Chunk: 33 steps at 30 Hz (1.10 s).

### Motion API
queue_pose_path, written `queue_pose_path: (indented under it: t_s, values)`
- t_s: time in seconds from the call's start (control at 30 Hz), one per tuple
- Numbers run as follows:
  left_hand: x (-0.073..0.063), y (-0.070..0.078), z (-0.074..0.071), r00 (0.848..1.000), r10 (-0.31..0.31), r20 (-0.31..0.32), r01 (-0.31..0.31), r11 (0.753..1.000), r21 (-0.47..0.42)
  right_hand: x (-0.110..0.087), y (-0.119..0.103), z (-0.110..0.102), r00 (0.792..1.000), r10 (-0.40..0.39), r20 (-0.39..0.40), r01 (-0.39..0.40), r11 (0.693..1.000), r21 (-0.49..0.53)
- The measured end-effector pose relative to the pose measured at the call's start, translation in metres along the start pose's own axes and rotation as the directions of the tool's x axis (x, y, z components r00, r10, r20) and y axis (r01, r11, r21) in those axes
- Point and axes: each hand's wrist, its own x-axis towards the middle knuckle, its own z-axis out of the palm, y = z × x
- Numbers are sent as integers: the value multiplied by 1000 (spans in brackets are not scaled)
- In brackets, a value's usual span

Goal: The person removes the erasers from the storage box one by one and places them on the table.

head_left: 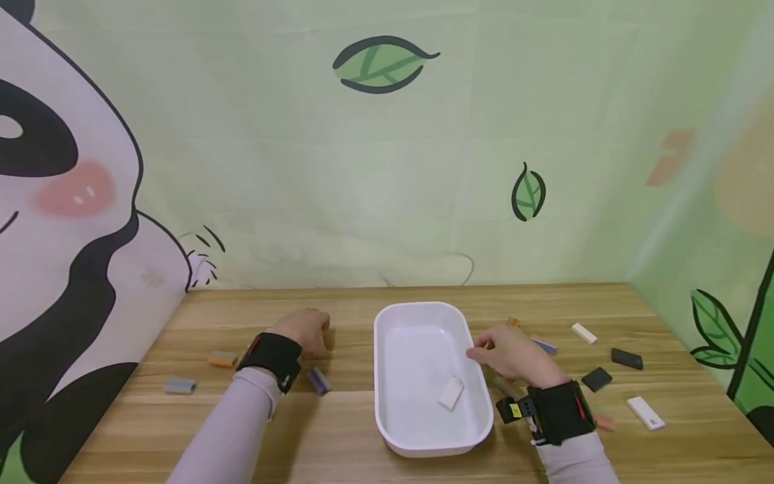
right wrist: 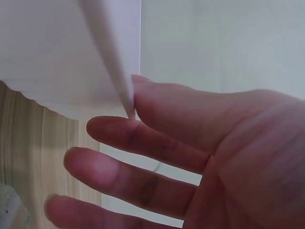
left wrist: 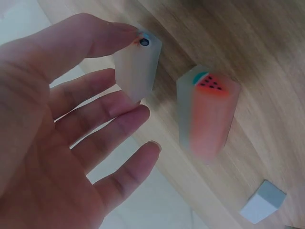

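My left hand (head_left: 304, 329) is low over the table, left of the white plastic basin (head_left: 382, 376). In the left wrist view its thumb and index finger pinch a pale, translucent eraser (left wrist: 138, 69) with a small dark round mark at one end; the head view hides this eraser. Beside it on the wood lies a red and pale green eraser (left wrist: 209, 119) with a watermelon print. My right hand (head_left: 510, 349) grips the basin's right rim (right wrist: 112, 52) between thumb and fingers. Inside the basin lies a white eraser (head_left: 451, 393).
Left of the basin are a purple eraser (head_left: 319, 381), an orange one (head_left: 223, 359) and a grey-blue one (head_left: 179, 386). To its right lie black blocks (head_left: 626, 359), white blocks (head_left: 646, 413) and a pinkish block (head_left: 603, 422). A printed green backdrop (head_left: 290, 168) stands behind the table.
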Motion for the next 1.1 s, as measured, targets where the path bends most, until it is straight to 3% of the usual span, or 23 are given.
queue_pose_path:
  t_s: [0.33, 0.57, 0.63, 0.73, 0.87, 0.93, 1.03, 1.1]
  values:
    - [-9, -1, -6, 1000, 24, 5, -23, 998, -63, 0, -2, -2, 1000, -12, -5, 12, 1000, -5]
    - [-13, 11, -16, 1000, 8, -11, -8, 999, -43, -1, -1, -2, 1000, -24, 1, 24, 1000, -7]
    - [-13, 18, -21, 1000, 15, -27, -16, 999, -40, -1, -1, -2, 1000, -24, 3, 24, 1000, -4]
    - [-11, 32, -28, 995, 78, -66, -79, 997, -12, 0, 0, -2, 1000, -23, 3, 23, 1000, -1]
    - [-10, 56, -36, 977, 179, -120, -174, 984, 45, 0, 0, -1, 1000, -14, 6, 14, 1000, 1]
    - [-9, 70, -39, 970, 200, -137, -194, 979, 59, 0, 0, -1, 1000, -4, 10, 4, 1000, 0]
    - [-8, 91, -41, 964, 233, -131, -224, 971, 77, 0, 1, -1, 1000, 16, 15, -16, 1000, -3]
    - [-6, 107, -41, 959, 266, -94, -258, 962, 83, 1, 0, -1, 1000, 24, 15, -24, 1000, -1]
